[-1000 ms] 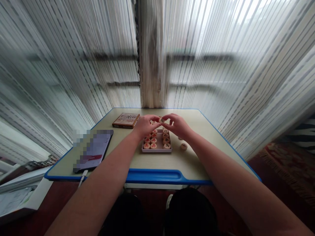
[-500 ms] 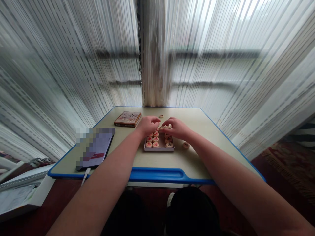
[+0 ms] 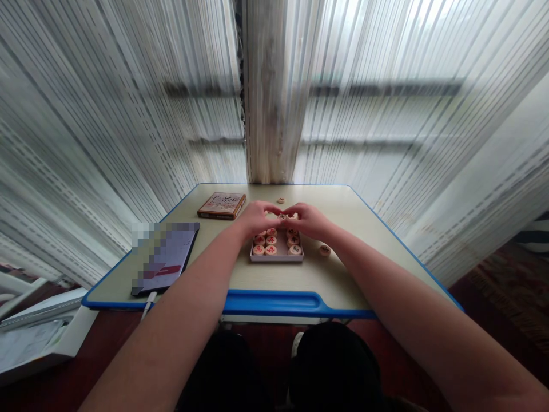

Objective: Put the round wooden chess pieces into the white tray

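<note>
Both hands meet over the far half of a shallow white box holding round wooden Chinese chess pieces. Red-marked pieces such as this chess piece fill the left columns, and a dark-marked piece sits in the right column; between them the box floor shows. My left hand curves its thumb and fingers to the left side of a chess piece. From the right, my right hand closes its thumb and fingertips on that same piece. The hands hide the box's far rows.
One loose chess piece lies right of the box, another loose piece beyond the hands. A flat printed box is at the back left. A tablet with a white cable lies left on the blue-edged table.
My hands have drawn closer together, the left fingers now reaching the piece at the right fingertips. That piece has shifted slightly away from me. The loose pieces lie where they were.
</note>
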{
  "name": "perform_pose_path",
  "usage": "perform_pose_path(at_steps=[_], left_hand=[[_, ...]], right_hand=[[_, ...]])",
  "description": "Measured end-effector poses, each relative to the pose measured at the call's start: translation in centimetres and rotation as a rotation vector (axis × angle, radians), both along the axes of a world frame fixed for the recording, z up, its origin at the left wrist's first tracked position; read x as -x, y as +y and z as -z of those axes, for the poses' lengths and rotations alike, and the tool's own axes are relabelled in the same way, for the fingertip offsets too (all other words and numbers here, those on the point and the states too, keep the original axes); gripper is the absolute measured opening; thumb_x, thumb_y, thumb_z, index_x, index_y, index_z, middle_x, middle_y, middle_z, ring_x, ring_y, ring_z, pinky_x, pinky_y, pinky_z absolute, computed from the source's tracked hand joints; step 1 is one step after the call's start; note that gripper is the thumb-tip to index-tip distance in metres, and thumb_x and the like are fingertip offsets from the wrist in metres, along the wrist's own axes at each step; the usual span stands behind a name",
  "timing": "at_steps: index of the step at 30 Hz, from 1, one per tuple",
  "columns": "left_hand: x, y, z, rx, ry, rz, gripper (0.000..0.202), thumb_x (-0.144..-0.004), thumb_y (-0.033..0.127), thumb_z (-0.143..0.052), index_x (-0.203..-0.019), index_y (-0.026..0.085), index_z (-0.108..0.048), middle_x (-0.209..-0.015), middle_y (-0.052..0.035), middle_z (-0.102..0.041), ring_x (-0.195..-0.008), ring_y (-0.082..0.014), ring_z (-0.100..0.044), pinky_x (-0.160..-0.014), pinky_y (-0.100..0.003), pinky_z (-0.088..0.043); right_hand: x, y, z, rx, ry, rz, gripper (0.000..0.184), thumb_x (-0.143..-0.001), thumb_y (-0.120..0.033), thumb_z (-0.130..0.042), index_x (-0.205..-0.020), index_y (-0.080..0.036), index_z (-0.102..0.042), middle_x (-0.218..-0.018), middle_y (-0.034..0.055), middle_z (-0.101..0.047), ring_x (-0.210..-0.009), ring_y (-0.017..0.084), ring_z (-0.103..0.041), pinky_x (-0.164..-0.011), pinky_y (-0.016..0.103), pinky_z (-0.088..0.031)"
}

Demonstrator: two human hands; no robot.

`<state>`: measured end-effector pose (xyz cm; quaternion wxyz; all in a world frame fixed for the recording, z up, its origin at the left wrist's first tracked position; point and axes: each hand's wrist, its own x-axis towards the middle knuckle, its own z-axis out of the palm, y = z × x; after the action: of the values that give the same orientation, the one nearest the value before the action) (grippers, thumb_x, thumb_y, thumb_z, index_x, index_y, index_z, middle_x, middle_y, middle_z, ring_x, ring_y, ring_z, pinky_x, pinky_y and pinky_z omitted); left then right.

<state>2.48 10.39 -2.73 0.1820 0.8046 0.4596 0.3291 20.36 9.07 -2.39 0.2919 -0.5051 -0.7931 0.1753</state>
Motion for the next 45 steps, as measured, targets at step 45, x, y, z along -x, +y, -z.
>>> perform_pose_path(at_steps=[45], left_hand=[[-0.3,-0.1,0.3,0.070,0.163,0.018,0.028,-0.059,0.033,-0.065,-0.083,0.019,-0.072,-0.094,-0.0049,-0.067,-0.084,-0.0200,-0.062,-0.079,-0.030,-0.049]], right_hand=[[-0.3,-0.3,-1.4,0.019,0.252,0.210,0.023,-0.071,-0.019,-0.052,-0.078,-0.013,-0.072,-0.073,0.0042,-0.068,-0.067,0.014,-0.057,-0.066,0.025,-0.043]])
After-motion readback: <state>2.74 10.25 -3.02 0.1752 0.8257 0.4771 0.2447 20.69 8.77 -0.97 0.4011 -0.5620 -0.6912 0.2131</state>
